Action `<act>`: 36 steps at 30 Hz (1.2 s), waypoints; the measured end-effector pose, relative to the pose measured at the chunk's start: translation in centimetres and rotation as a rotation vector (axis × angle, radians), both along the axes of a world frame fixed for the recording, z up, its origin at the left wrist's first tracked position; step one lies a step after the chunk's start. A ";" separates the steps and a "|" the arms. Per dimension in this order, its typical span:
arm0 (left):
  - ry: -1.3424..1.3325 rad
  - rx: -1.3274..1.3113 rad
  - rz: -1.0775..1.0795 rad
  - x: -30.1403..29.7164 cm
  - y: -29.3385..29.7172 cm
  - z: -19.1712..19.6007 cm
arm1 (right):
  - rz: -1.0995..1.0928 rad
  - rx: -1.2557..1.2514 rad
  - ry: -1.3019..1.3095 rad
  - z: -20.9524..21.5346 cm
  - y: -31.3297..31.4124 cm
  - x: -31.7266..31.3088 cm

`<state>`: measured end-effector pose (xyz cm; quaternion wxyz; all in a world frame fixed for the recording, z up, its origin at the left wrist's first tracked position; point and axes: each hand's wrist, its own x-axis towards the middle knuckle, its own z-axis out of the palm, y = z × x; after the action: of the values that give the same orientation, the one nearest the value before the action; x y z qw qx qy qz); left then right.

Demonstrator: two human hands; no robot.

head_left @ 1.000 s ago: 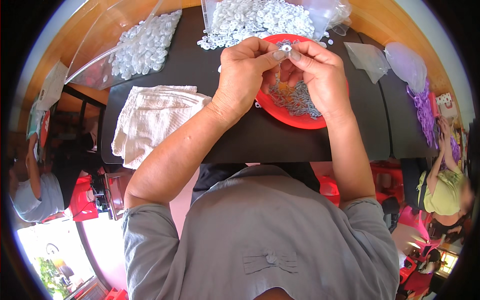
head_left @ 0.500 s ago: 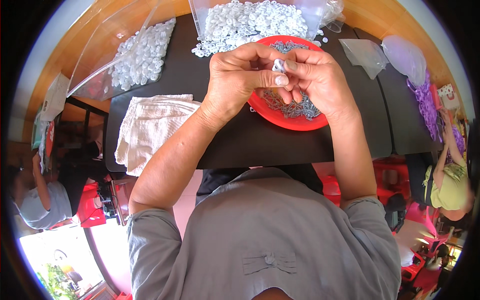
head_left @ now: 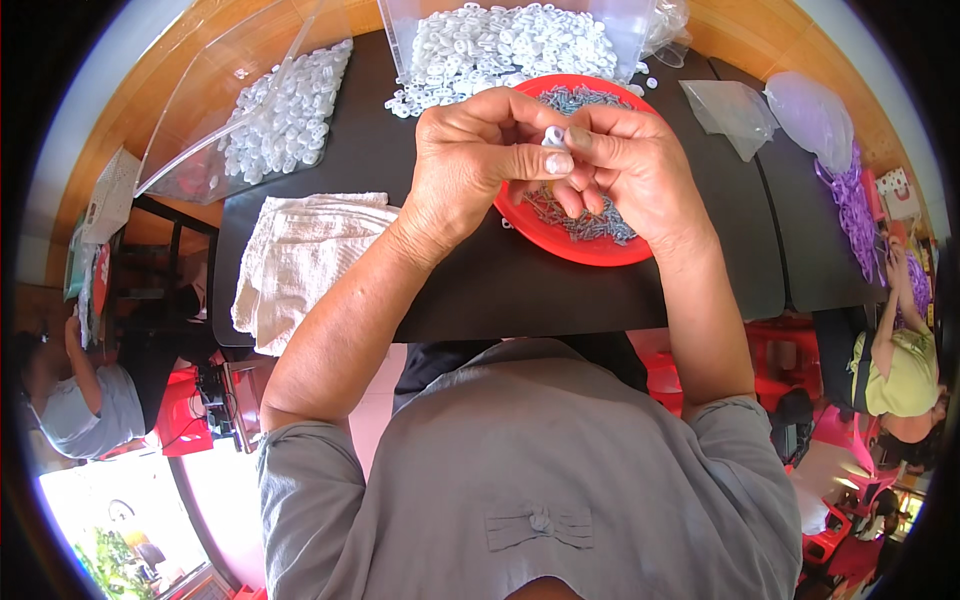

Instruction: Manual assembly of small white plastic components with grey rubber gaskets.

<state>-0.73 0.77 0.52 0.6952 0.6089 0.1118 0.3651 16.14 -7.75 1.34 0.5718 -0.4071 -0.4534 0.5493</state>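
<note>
White plastic piece (head_left: 553, 137) held up above a red bowl (head_left: 590, 256)

From my remote seat, I have the left hand (head_left: 460, 165) pinching the piece over the grey metal pins (head_left: 592, 226). My right hand (head_left: 648, 165) is curled close against it; whether that one grips anything, I cannot tell. I judge this step to be close two-handed fingertip work; the next move seems to call for a steady left pinch.
</note>
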 end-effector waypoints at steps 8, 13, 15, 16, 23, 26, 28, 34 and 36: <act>-0.120 -0.042 0.009 0.1 -1.6 0.7 | 0.034 -0.022 0.071 -0.1 -0.2 0.0; -0.096 0.011 0.025 0.0 -1.5 0.4 | 0.092 -0.012 0.107 0.0 -0.5 -0.2; -0.101 0.008 0.025 0.0 -1.4 0.3 | 0.133 0.029 0.131 -0.5 -0.3 -0.2; -0.105 0.013 0.024 -0.1 -1.3 0.2 | 0.137 0.028 0.133 -0.7 -0.2 -0.3; 0.023 0.116 0.343 -1.3 0.3 2.1 | -0.130 0.039 -0.208 -0.6 1.2 -0.9; 0.074 0.713 0.647 -5.9 4.2 5.4 | -0.362 0.181 -0.965 -2.0 0.8 0.6; 0.172 0.490 0.880 -9.1 7.2 8.9 | -0.477 0.285 -1.495 -2.6 0.7 1.6; -0.069 0.376 0.258 -16.2 15.1 9.2 | -0.320 0.076 -1.723 -2.3 1.2 1.0; 0.214 1.139 1.124 -10.7 10.7 6.9 | -0.289 0.031 -1.801 -3.2 1.4 1.7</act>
<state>-11.45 11.51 7.40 -0.0237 0.7542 0.2640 0.6008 17.83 -6.40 -1.86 0.0702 -0.7272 -0.6803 -0.0592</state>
